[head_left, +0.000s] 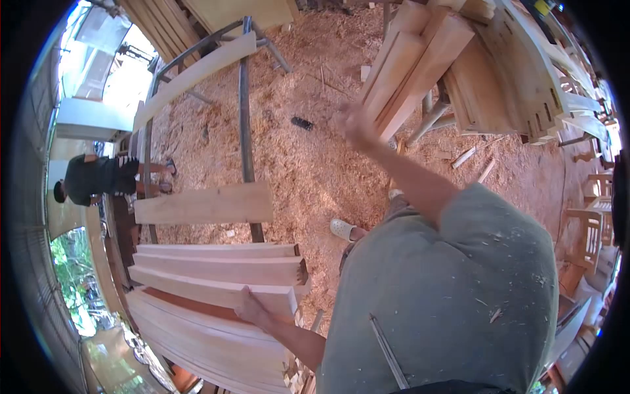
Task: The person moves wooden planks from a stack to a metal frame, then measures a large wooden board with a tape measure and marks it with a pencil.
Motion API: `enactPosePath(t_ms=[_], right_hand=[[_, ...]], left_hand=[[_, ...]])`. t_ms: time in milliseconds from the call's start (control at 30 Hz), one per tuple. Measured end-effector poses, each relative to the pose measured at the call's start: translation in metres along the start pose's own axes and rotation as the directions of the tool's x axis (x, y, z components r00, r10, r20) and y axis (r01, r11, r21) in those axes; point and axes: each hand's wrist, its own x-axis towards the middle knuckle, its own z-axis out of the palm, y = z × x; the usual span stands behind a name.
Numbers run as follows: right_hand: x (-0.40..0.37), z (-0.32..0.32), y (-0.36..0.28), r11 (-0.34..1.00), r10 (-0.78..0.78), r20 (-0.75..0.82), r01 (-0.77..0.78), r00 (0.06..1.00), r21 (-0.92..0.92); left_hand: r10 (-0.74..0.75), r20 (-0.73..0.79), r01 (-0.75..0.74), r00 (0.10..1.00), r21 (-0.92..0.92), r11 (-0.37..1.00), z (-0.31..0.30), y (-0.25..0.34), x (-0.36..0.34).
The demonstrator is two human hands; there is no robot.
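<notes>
My left hand (252, 308) is at a long pale wooden board (203, 284) near its end, its fingers curled over the board's edge. That board lies beside other boards (216, 266) in a row and next to a stack of wide planks (203, 341). My right hand (354, 125) is raised above the floor, close to the ends of some thick wooden beams (420, 65). It is smeared by motion, so its fingers cannot be made out, and I see nothing held in it.
Wood shavings cover the floor (302, 171), with a small dark object (302, 123) lying on them. A pole frame (245, 125) carries a single board (203, 205). Slotted planks (525, 72) are stacked to one side. Another person (98, 177) stands beyond the frame.
</notes>
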Motion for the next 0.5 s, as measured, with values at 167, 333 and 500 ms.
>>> enactPosePath(t_ms=[167,333,500], right_hand=[[0.136,-0.231,-0.04,0.741,-0.514,-0.44,0.122,0.736,-0.66],[0.208,-0.297,0.027,0.661,-0.417,-0.157,0.18,0.895,-0.728],[0.11,-0.314,-0.024,0.449,-0.334,0.108,0.259,0.936,-0.855]], left_hand=[[-0.052,-0.14,0.08,0.989,0.198,0.977,0.004,0.007,-0.001],[0.627,-0.397,-0.31,0.67,0.618,0.722,0.03,0.01,-0.02],[0.657,-0.099,-0.663,0.748,-0.064,0.745,0.169,0.058,-0.125]])
